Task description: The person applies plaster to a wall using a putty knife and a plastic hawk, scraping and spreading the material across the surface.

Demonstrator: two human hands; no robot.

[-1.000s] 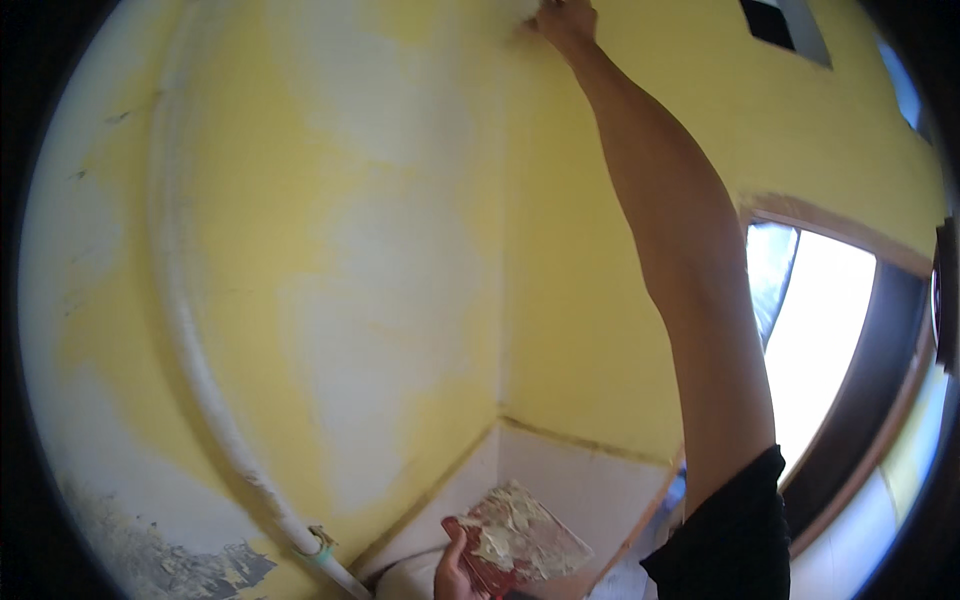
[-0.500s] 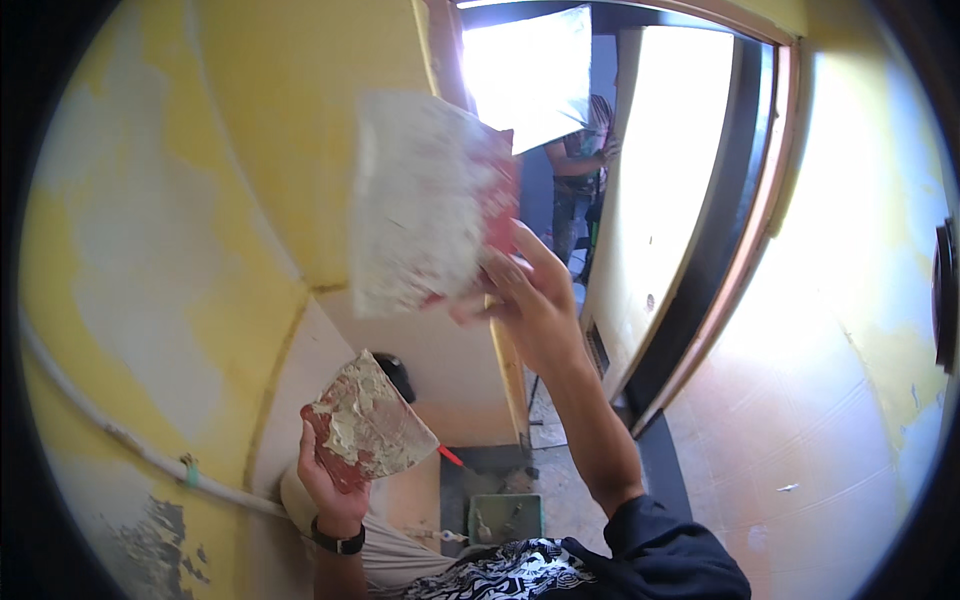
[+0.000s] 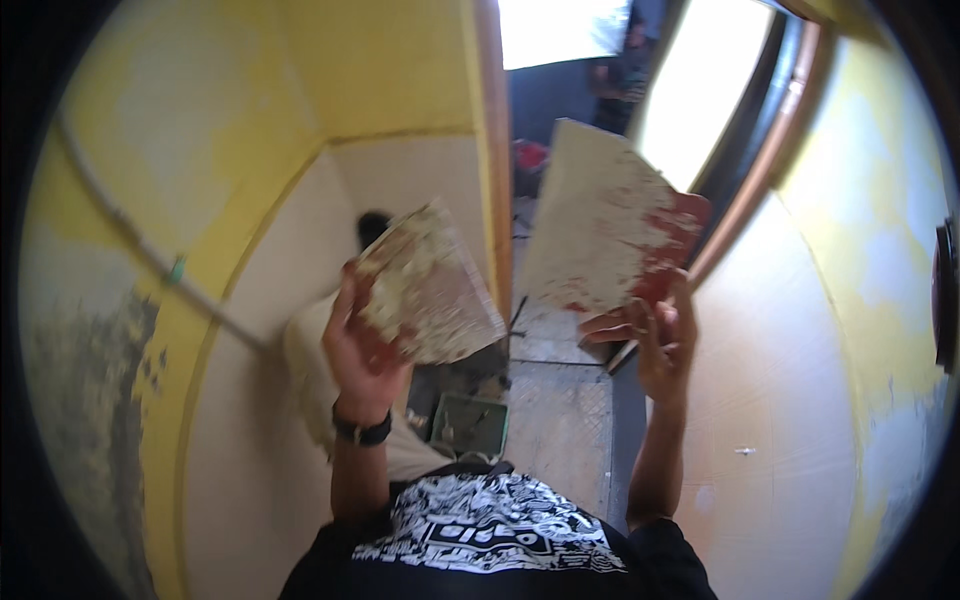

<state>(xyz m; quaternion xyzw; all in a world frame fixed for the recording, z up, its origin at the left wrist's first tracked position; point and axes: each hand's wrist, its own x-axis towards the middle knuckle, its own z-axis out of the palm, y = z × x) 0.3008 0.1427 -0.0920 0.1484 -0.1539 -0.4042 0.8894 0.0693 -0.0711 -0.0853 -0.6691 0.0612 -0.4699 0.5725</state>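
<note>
My left hand [image 3: 362, 372], with a dark wristwatch on the wrist, grips a red putty spreader [image 3: 425, 290] by its edge. Thick, lumpy cream putty covers most of its face. Raised to the right, my right hand [image 3: 668, 350] holds a larger red putty spreader [image 3: 615, 225] by its lower right corner. A pale, thinner coat of putty lies over it, and bare red shows near the fingers. The two spreaders are apart, both tilted, and neither touches a wall.
Below stands a green tub [image 3: 470, 425] with tools in it. A pipe [image 3: 150, 245] runs along the patchy yellow left wall. Ahead is a doorway with a wooden frame [image 3: 490, 150] and a white door [image 3: 705, 80]; another person [image 3: 620, 80] stands beyond. A pale covered shape [image 3: 315, 360] is at left.
My right hand has come down and to the right with its spreader. My left hand has risen and moved right with the other one. The view has tilted downward.
</note>
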